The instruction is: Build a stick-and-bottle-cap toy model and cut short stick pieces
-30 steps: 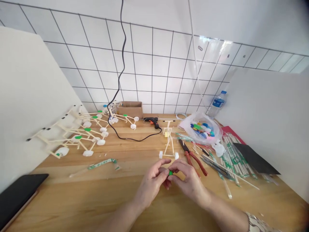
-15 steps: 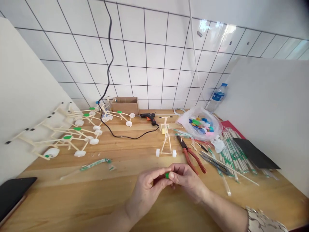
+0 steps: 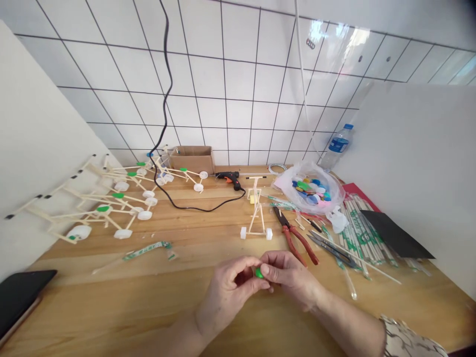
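Note:
A small green bottle cap (image 3: 259, 272) is pinched between my two hands, mostly covered by the fingers. My left hand (image 3: 231, 286) grips it from the left, thumb and fingertips closed on it. From the right, my right hand (image 3: 288, 275) presses its thumb against the same cap. Just beyond the hands stands a small tricycle model (image 3: 256, 210) made of wooden sticks, with white cap wheels at its near end and a black-tipped handlebar at the far end. Red-handled pliers (image 3: 293, 235) lie to the right of this model.
Several finished-looking stick models (image 3: 111, 203) with green tops stand at left. A glue gun (image 3: 230, 178) with a black cord lies behind, beside a cardboard box (image 3: 191, 159). At right are a bag of bottle caps (image 3: 308, 191), scissors (image 3: 330, 249), wrapped chopsticks (image 3: 359, 228) and a water bottle (image 3: 336, 146).
The green cap has turned slightly between my fingers, and more of it shows. My hands stay nearly in place; the camera view has shifted a little.

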### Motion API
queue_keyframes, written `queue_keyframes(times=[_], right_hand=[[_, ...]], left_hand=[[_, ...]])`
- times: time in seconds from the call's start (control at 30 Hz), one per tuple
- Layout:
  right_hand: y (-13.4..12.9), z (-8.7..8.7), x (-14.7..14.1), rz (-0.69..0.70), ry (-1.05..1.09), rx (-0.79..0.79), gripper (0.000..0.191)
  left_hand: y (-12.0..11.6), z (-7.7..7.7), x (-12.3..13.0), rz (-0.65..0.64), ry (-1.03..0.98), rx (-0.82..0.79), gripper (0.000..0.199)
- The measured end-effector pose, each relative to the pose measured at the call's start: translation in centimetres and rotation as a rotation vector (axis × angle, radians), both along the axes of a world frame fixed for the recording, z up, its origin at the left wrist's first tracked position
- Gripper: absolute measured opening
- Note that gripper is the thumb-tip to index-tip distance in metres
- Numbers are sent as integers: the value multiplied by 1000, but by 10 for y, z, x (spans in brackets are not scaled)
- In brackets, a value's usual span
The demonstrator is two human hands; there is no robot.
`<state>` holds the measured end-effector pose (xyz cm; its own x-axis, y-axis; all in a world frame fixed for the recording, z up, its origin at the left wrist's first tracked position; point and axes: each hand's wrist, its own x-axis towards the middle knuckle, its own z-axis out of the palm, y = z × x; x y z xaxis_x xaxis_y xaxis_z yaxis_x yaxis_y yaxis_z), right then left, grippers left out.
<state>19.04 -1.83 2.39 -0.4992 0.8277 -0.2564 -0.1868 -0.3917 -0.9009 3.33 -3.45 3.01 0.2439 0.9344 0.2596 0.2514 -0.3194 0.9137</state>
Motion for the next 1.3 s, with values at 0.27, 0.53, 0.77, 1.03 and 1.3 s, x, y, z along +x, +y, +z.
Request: queue_keyframes(times=[0.27, 0.53, 0.77, 1.03, 1.3], right_hand=[[-2, 1, -1, -17, 49, -37, 33], [-1, -1, 1, 35, 43, -17, 33], [-1, 1, -1, 7, 38, 19, 33], [-1, 0, -1, -60, 37, -58, 37], [0, 3, -1, -35, 60, -46, 35]], left_hand=[[3, -7, -2, 41, 15, 118, 9], [2, -4, -4, -69, 27, 49, 10], [1, -8, -3, -38, 5, -36, 27], [1, -4, -2, 62, 40, 32, 3], [4, 3, -3, 55, -51, 28, 7]])
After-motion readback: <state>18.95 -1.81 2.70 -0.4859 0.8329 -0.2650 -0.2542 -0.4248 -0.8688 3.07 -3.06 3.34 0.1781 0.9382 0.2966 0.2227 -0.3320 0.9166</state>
